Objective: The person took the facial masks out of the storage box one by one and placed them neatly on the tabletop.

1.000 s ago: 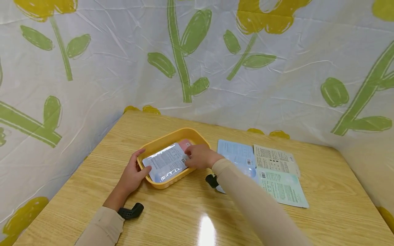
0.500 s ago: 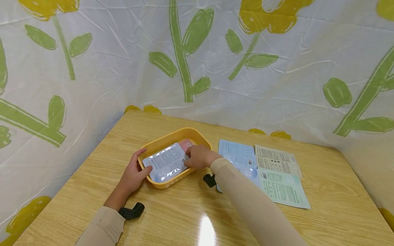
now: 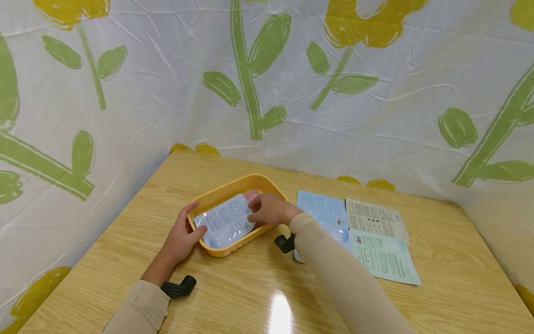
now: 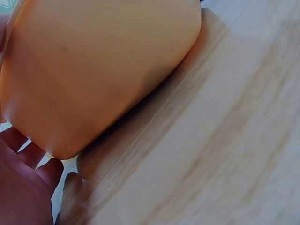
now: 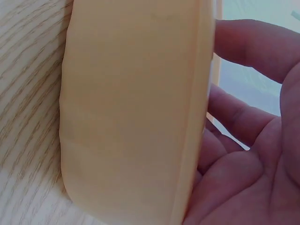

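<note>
A yellow plastic bin (image 3: 225,251) stands on the wooden table, tilted across it. In it lies a pale blue, text-covered sheet mask packet (image 3: 225,220), its glossy face up, with a pink packet (image 3: 251,195) showing behind its far right corner. My left hand (image 3: 180,236) grips the bin's left end, thumb over the rim and fingers along the outer wall. My right hand (image 3: 271,208) reaches over the right side, its thumb and fingers apart at the blue packet's right edge. In the right wrist view the bin's wall hides the fingertips.
Right of the bin lie flat packets: a light blue one (image 3: 320,206), a beige one (image 3: 373,218) and a mint green one (image 3: 385,257). Another blue packet (image 3: 335,235) is partly under the right sleeve. A floral cloth (image 3: 167,93) hangs behind the table.
The right thumb and fingers have loosened and spread at the packet's right edge. The left hand keeps its hold on the bin, which has stayed in place.
</note>
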The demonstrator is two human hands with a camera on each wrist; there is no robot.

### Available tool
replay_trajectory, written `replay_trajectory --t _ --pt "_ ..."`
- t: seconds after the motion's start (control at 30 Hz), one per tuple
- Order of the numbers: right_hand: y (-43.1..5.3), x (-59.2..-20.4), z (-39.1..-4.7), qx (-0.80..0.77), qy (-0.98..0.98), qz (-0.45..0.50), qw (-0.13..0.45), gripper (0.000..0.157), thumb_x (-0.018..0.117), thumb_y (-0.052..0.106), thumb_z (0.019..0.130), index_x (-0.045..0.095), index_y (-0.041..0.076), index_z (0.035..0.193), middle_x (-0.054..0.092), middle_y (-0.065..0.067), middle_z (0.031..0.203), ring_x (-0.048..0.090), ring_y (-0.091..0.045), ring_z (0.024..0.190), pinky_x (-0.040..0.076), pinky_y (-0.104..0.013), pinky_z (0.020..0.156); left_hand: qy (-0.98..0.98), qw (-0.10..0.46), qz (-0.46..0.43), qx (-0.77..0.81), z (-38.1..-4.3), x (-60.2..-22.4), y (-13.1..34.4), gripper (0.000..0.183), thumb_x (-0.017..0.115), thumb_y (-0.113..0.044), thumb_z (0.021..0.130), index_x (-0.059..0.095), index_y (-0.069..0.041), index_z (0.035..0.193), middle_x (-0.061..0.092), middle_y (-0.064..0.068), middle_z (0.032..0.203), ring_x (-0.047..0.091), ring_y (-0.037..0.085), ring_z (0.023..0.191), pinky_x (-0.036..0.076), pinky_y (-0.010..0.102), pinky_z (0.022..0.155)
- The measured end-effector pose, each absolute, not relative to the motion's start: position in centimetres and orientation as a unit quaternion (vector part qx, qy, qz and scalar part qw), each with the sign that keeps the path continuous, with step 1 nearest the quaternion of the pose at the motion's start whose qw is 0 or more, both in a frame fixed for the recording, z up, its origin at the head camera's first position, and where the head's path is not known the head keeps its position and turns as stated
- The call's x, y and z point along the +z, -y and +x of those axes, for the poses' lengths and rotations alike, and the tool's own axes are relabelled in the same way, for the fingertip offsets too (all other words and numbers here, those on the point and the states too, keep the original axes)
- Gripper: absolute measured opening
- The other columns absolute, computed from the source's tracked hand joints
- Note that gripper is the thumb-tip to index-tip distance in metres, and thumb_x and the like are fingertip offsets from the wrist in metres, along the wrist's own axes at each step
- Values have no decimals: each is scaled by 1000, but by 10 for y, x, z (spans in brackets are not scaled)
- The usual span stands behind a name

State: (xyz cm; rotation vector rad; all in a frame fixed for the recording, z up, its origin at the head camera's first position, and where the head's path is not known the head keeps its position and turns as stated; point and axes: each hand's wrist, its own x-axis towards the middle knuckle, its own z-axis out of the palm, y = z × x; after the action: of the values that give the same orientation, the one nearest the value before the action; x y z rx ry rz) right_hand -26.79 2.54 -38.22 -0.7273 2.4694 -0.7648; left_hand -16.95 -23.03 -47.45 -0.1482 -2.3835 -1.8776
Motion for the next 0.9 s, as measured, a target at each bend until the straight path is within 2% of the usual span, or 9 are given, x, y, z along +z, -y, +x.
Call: replay_trajectory --t 0.23,0.3,0.43,0.53,0.77,0.9 --pt "-25 -380 -267 -336 -870 -255 255 45 75 15 89 62 -4 127 63 -12 120 62 -22 105 49 -32 97 783 49 -46 -618 -170 -473 230 69 59 -2 96 22 -2 154 21 24 158 36 40 139 34 46 109" --pt "-25 -380 -266 -356 -858 -250 272 46 75 13 88 60 -5 128 63 -14 121 67 -22 100 52 -31 92 782 47 -47 -620 -170 -473 230 69 59 -2 96 21 -2 154 22 24 157 37 40 139 37 40 108" --pt "-23 -382 -267 -390 -835 -243 304 46 74 8 89 58 -7 129 64 -15 115 72 -23 85 57 -30 81 774 42 -50 -630 -169 -474 230 69 59 -2 97 20 -2 154 24 26 156 39 41 137 42 20 99" --pt "-23 -382 -266 -391 -831 -252 306 46 74 9 88 60 -6 129 64 -13 114 70 -19 88 57 -29 79 770 42 -51 -635 -169 -475 230 69 59 -2 97 20 -2 154 25 26 155 39 41 137 42 13 94" --pt "-20 -382 -264 -383 -831 -266 303 50 75 10 86 60 -2 132 61 -12 116 63 -18 92 57 -29 78 773 44 -50 -631 -169 -474 230 69 59 -2 97 21 -2 154 25 25 155 39 41 137 41 13 94" --pt "-17 -381 -262 -373 -837 -275 291 49 77 12 85 61 1 130 59 -9 115 62 -17 92 54 -26 83 775 45 -50 -628 -169 -473 229 68 58 -2 97 21 -1 154 22 25 157 35 40 140 40 21 101"
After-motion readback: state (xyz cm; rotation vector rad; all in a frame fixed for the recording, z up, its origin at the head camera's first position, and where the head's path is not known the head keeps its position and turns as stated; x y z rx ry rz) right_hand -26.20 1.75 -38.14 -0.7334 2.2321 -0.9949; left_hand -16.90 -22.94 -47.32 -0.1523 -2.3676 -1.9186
